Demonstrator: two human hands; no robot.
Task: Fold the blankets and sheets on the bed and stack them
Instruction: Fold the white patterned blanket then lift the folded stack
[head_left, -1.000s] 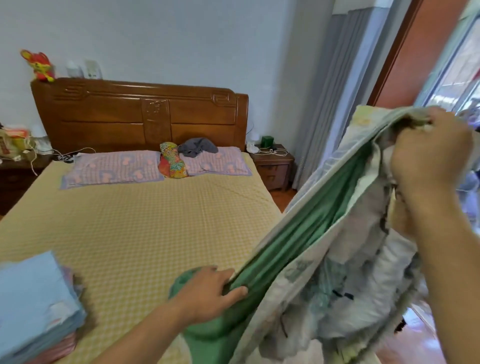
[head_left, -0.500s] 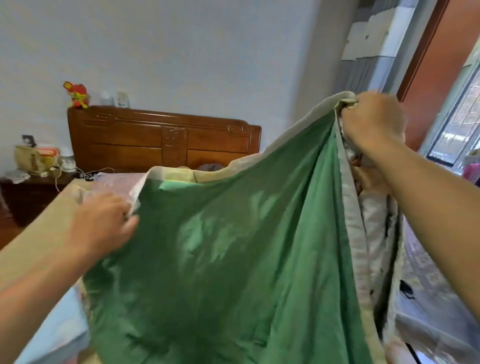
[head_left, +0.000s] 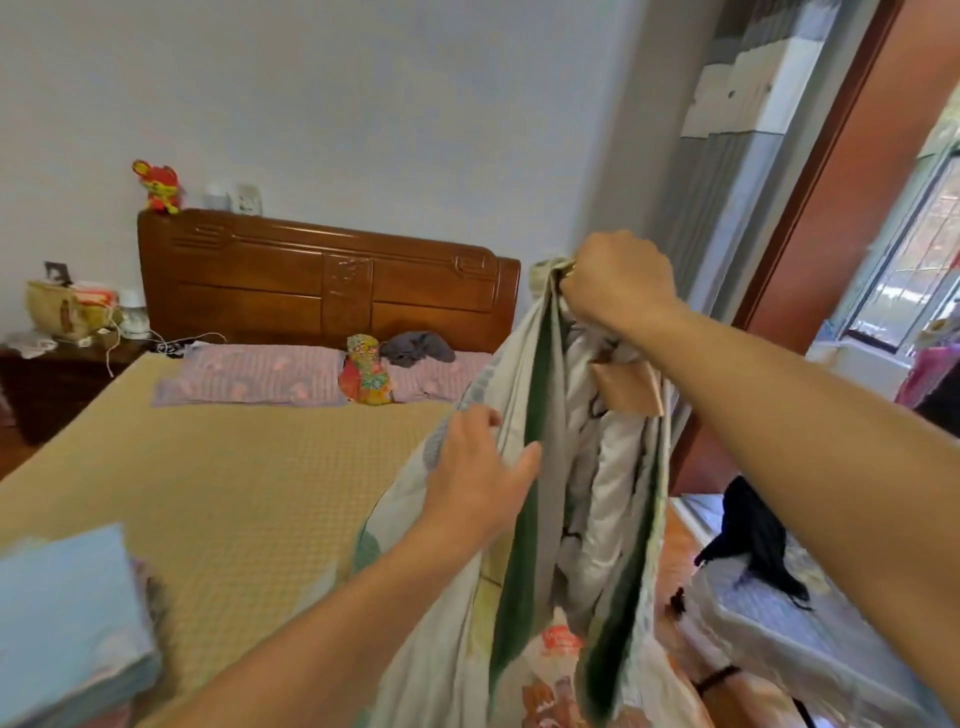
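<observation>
Folded stack (head_left: 67, 623) on bed (head_left: 234, 493): partly done. Right hand (head_left: 618, 283) grips quilt (head_left: 582, 519) corner high; left hand (head_left: 478, 478) grasps hanging edge. Quilt unfolded, stacking remains.

The bed (head_left: 218, 483) carries a yellow checked mat, two pink pillows (head_left: 249, 379) by the headboard, and a folded blue stack (head_left: 62, 623) at its near left corner.
</observation>
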